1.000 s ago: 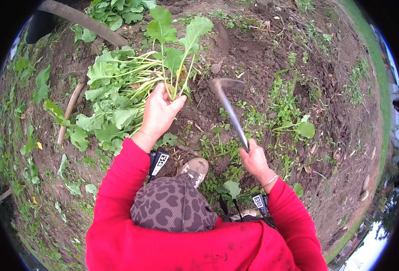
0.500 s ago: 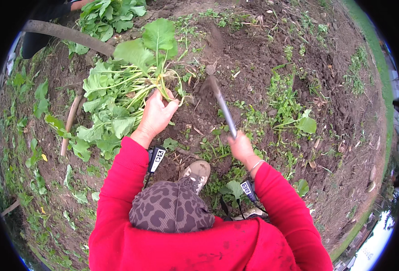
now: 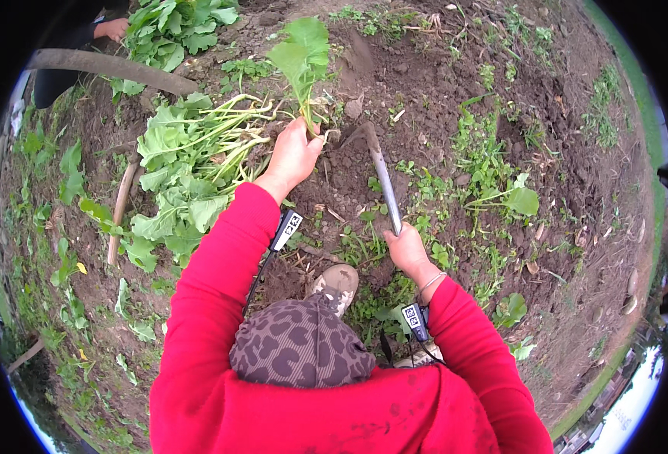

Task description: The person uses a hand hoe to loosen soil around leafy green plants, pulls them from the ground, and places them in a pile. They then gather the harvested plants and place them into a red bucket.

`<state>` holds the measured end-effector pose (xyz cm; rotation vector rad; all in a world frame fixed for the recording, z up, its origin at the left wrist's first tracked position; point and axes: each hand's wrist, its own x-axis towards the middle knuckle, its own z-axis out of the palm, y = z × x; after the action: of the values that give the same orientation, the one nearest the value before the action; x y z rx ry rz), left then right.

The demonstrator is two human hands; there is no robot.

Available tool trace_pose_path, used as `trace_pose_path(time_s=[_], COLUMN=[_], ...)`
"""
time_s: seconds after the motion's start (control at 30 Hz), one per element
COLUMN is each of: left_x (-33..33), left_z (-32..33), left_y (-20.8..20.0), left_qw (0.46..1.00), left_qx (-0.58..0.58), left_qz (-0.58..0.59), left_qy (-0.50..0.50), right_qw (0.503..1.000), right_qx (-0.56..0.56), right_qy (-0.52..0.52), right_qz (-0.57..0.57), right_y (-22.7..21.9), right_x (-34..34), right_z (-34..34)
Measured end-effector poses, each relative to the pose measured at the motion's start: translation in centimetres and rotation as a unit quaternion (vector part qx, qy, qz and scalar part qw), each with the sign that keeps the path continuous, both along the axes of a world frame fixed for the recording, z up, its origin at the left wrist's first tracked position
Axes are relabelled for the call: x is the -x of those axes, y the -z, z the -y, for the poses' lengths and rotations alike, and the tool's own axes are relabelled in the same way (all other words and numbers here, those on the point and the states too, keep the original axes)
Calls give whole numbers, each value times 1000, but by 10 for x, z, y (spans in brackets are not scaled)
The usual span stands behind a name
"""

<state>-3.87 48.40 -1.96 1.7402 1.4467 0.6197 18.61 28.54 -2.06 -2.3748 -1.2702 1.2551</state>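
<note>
Left hand [image 3: 295, 157]: closed around the stem base of a leafy green [image 3: 302, 64], well in from the soil plot's [image 3: 417, 98] right edge.
Right hand [image 3: 411, 253]: wrapped around the hoe [image 3: 385, 180], its head just beside the left hand.
Good handling: probably grip stems low, fingers clear of the blade.
Containers: none visible; the pile of greens [image 3: 177, 178] lies loose on soil.

Holds a leafy plant [image 3: 304, 60] near its base in the fingers [image 3: 297, 132] of the left hand [image 3: 292, 159]. Grips a hoe [image 3: 385, 181] in the right hand [image 3: 410, 256], head pointing far, close to the soil [image 3: 425, 87]. Shows loose greens [image 3: 186, 163] at left; far left, another person's hand [image 3: 112, 29] beside more greens [image 3: 183, 32].
</note>
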Motion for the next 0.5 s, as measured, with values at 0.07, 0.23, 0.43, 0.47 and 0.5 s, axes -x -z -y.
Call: trace_pose_path(time_s=[0.07, 0.23, 0.43, 0.47, 0.5], left_x=[-8, -21, -24, -26, -28], left_z=[-4, -7, -8, -8, -8], left_y=[8, 21, 33, 37, 40], left_qw=[999, 992, 975, 971, 966], left_qx=[6, 77, 27, 26, 22], left_qz=[-11, -28, -109, -125, -140], left_qy=[38, 100, 189, 203, 215], right_qw=[1000, 996, 995, 995, 995], right_qx=[-6, 38, 31, 33, 32], right_qy=[30, 70, 87, 87, 89], right_qz=[-4, -26, -29, -26, -31], right_y=[5, -6, -14, -16, -17], right_x=[5, 12, 21, 22, 21], right_z=[15, 16, 23, 25, 26])
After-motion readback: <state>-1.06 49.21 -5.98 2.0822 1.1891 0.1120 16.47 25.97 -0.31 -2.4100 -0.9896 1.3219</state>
